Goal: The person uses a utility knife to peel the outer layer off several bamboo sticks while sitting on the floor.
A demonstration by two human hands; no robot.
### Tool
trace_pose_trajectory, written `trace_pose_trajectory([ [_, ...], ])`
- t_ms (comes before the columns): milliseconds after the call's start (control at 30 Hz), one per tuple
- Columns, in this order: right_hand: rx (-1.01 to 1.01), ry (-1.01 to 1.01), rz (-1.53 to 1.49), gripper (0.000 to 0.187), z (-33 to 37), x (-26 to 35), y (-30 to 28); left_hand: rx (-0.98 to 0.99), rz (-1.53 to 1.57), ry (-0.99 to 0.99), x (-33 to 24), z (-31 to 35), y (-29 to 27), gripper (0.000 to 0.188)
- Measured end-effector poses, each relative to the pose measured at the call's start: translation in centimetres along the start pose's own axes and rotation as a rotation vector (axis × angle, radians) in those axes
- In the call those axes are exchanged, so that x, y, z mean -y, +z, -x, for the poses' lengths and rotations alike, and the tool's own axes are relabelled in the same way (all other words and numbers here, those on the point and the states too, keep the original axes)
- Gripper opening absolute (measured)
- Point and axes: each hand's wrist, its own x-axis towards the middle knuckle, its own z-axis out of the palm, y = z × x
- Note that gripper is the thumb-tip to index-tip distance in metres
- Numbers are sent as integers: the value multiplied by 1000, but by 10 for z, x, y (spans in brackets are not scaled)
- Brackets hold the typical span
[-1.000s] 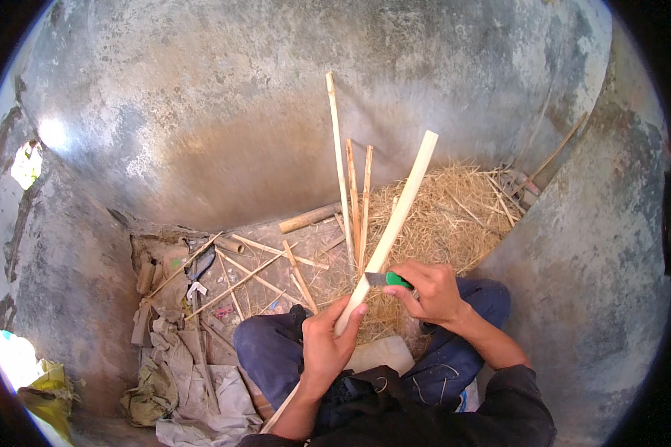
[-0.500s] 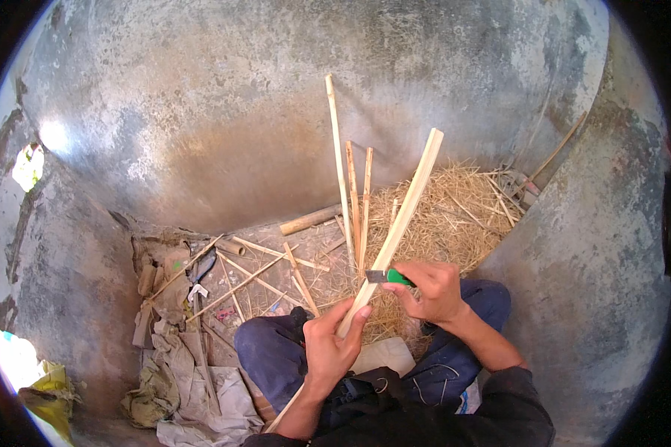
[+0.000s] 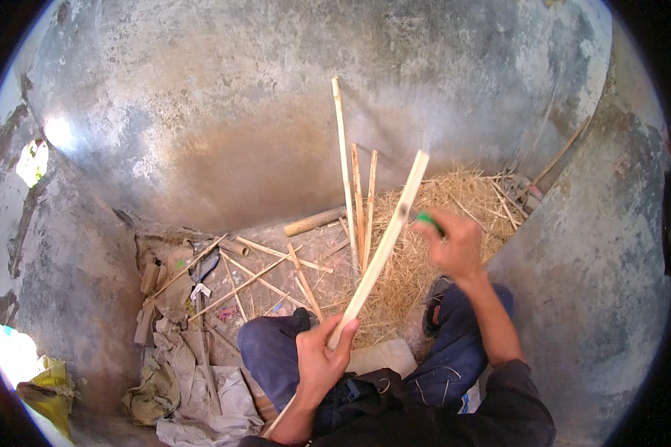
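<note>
A long, pale split-bamboo strip (image 3: 380, 257) slants up and away in front of me. Around its lower part my left hand (image 3: 323, 359) is closed, and the strip's near end runs down along my forearm. My right hand (image 3: 457, 242) is closed on a green-handled knife (image 3: 429, 221), to the right of the strip's upper half. Motion blurs the knife, so I cannot tell whether its blade touches the wood. Below both hands are my crossed legs in blue trousers.
A heap of fine shavings (image 3: 458, 205) lies ahead to the right. Several sticks (image 3: 341, 141) lean on the grey wall (image 3: 224, 112); others lie crossed on the floor near a bamboo tube (image 3: 313, 221). Crumpled sacking (image 3: 224, 395) is at my left, and a wall rises at my right.
My right hand and the knife have moved up and away along the strip, toward its far end. The strip's far end has dipped slightly to the left; my left hand still grips it.
</note>
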Motion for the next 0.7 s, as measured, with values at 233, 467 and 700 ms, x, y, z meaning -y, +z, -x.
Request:
trace_pose_trajectory([
  [233, 11, 81, 92, 39, -26, -66, 10, 86, 0, -173, 15, 18, -12, 23],
  [467, 111, 313, 187, 53, -43, -109, -15, 139, -74, -306, 35, 29, -27, 25],
  [700, 300, 39, -166, 34, 33, 9, 8, 146, 60, -190, 35, -4, -5, 31],
])
